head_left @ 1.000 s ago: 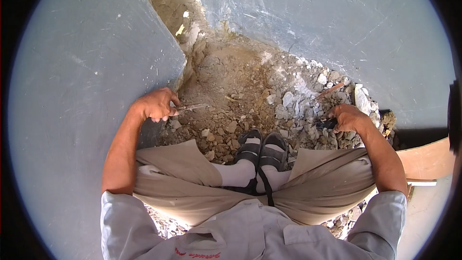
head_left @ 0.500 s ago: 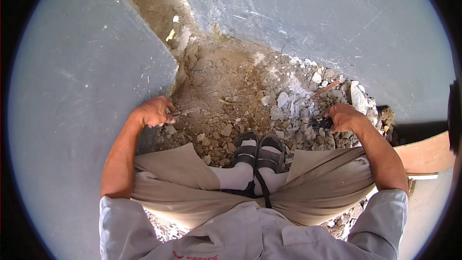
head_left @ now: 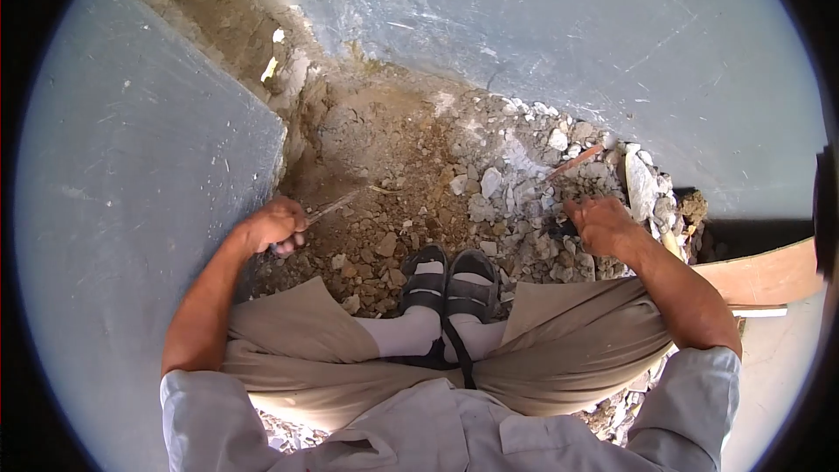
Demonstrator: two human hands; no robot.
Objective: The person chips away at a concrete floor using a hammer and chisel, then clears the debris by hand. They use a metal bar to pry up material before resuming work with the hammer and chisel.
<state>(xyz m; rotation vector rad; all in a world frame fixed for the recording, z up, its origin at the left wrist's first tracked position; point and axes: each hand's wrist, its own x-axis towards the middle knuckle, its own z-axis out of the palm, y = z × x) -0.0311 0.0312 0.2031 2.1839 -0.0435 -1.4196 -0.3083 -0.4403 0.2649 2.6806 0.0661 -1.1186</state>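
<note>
My left hand (head_left: 278, 225) is closed around a thin, pointed metal tool (head_left: 332, 207), near the corner of the left grey slab. The tool's tip points right over the brown dirt (head_left: 384, 135), and a bit of blue shows under my fingers. On the right, my right hand (head_left: 601, 225) is low over the rubble (head_left: 533, 232), fingers curled down on a small black object (head_left: 564, 228). My hand covers most of this object, and I cannot tell its kind. A reddish-brown strip (head_left: 575, 162) lies on the stones just beyond that hand.
Grey slabs bound the dirt: the left slab (head_left: 149, 166) and the far slab (head_left: 559, 26). My sandalled feet (head_left: 450, 284) stand together in the rubble between my knees. At right, a curved tan board (head_left: 760, 273) lies beside a dark gap. Pale stones (head_left: 641, 183) line the far slab's edge.
The view has shifted, so the slabs and feet appear further left. The tool in my left hand now tilts more upward. My right hand has moved slightly, covering more of the black object.
</note>
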